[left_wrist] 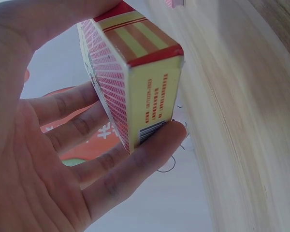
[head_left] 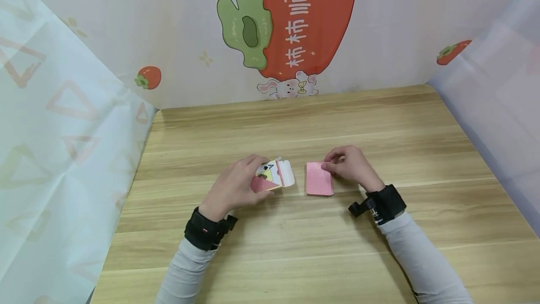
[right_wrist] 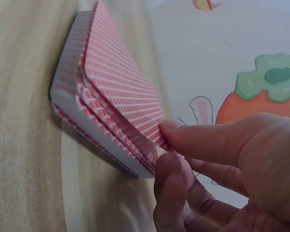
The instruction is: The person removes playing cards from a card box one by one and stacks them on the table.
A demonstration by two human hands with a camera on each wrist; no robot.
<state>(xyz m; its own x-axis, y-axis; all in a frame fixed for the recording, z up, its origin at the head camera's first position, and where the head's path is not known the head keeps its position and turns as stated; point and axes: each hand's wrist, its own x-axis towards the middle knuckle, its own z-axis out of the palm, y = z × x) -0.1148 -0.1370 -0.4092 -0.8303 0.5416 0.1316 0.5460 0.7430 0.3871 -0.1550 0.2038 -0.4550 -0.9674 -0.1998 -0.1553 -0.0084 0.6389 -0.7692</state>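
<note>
My left hand (head_left: 234, 184) grips a playing card box (head_left: 266, 177) with an ace showing on its face and its white end flap open. In the left wrist view, the thumb is on one edge of the box (left_wrist: 106, 82) and the fingers support the opposite side, one beside a barcode. A deck of playing cards (head_left: 319, 179), red-patterned backs up, lies on the table to the right of the box. My right hand (head_left: 350, 165) pinches the deck's far right corner. Up close, its thumb presses the top card (right_wrist: 118, 87), with curled fingers below; a narrow gap shows under the uppermost cards.
The wooden table (head_left: 270, 252) ends at a hanging printed cloth (head_left: 185, 22) at the back. More cloth (head_left: 63, 130) hangs along the left side, and a pale sheet (head_left: 498, 93) borders the right. Both wrists wear black straps with small cameras.
</note>
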